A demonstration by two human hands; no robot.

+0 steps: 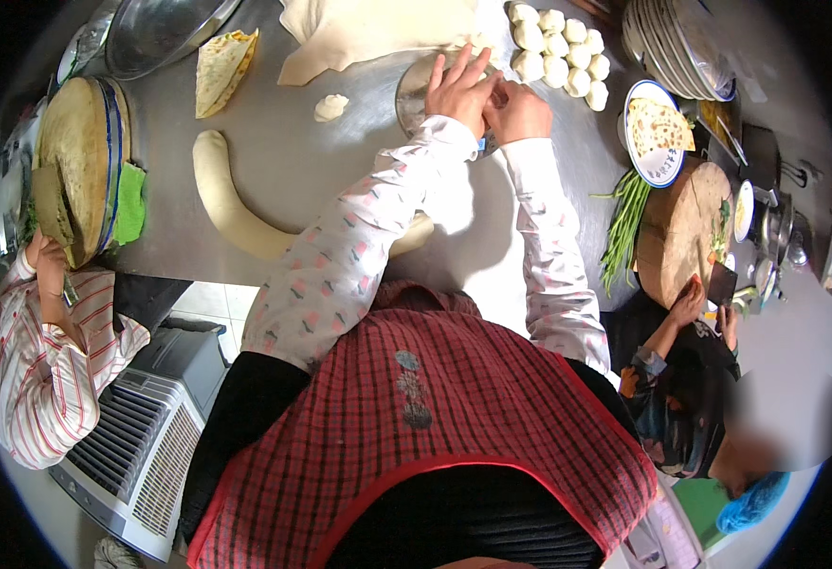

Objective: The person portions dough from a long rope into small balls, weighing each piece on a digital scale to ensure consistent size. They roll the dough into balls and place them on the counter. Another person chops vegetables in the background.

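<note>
My left hand (pixel 458 94) reaches over a round metal vessel (pixel 411 92), several fingers stretched out and spread. Against it, my right hand (pixel 521 114) is curled at the vessel's right side; what lies between the hands is hidden. Just beyond them a wide sheet of dough (pixel 380 32) is spread on the steel table (pixel 273 171). Rows of small dough balls (pixel 554 51) sit to the right of the sheet. A small dough lump (pixel 331 107) lies left of the vessel. Nearer me a long dough roll (pixel 227 199) curves under my left forearm.
A folded flatbread piece (pixel 225 73) and a metal basin (pixel 167 32) are at left. Stacked bowls (pixel 661 50), a bowl with flatbread (pixel 657 171) and green beans (pixel 625 227) stand right. Co-workers hold cleavers at a left board (pixel 78 156) and a right board (pixel 679 220).
</note>
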